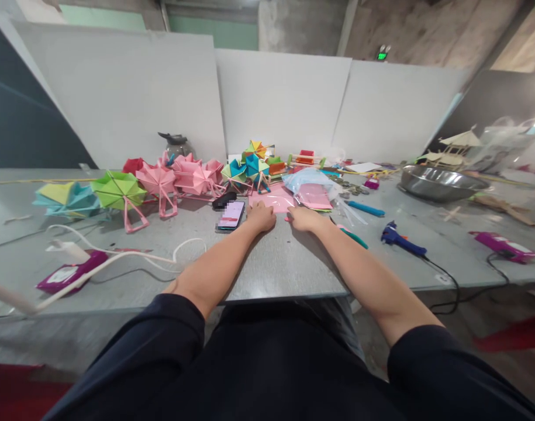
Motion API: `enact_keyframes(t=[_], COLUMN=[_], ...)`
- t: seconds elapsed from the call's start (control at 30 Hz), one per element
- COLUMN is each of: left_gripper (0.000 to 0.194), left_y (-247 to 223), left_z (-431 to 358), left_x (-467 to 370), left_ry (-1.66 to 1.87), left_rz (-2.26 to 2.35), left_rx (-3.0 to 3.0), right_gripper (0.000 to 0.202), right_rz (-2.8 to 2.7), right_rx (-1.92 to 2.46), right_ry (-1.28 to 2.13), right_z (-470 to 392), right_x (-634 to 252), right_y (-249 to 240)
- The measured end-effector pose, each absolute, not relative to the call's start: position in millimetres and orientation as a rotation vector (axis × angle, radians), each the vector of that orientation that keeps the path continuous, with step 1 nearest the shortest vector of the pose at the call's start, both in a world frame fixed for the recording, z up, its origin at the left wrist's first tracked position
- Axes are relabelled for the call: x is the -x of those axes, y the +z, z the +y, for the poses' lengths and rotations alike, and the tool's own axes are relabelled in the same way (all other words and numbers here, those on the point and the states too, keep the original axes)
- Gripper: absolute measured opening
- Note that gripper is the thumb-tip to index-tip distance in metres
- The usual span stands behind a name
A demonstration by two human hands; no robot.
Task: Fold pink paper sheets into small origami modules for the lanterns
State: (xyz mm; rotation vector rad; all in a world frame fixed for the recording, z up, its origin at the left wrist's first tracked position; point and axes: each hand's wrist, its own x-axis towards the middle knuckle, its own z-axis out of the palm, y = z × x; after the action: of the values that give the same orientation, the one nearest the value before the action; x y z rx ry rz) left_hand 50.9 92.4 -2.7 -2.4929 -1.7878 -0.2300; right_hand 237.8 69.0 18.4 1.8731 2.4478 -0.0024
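A glue gun [401, 240] lies at two o'clock. At twelve, the hands are apart: left hand [262, 216] on the pink sheet [281, 203], right hand [306, 219] by its near edge; I cannot tell whether either grips. Beyond, lanterns [192, 174] stand at eleven.

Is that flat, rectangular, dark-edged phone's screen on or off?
On: the phone beside the left hand glows pale pinkish-white, bright inside its dark edge.

Room between forearms [225, 254] over near tabletop [289, 269]; phone [234, 214] blocks left, green-handled tool [355, 237] right.
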Motion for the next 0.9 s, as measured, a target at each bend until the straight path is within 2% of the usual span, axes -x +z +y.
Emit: enact_keyframes(t=[0.33, 0.53, 0.63, 0.9], left_gripper=[0.059, 0.048, 0.049, 0.08], left_y=[-5.1, -4.3, -4.4, -4.3], left_z=[94.9, 94.4, 94.8, 90.3], left_x=[-51.5, -50.9, -50.8, -56.2], left_ry=[-0.281, -0.27, -0.266, -0.364], left_rz=[-1.845, -1.826, -1.838, -1.961], left_rx=[2.482, 2.504, 2.497, 2.32], right_gripper=[0.049, 0.048, 0.047, 0.052], right_rz=[2.479, 2.5, 2.511, 2.455], right_rx=[-1.898, -1.887, -1.89, -2.029], right_ry=[0.019, 0.02, 0.023, 0.106], right_z=[69.5, 69.1, 70.0, 66.1], right_x=[-236.6, -234.2, -232.6, -229.6], right_y=[12.9, 12.7, 12.3, 16.5])
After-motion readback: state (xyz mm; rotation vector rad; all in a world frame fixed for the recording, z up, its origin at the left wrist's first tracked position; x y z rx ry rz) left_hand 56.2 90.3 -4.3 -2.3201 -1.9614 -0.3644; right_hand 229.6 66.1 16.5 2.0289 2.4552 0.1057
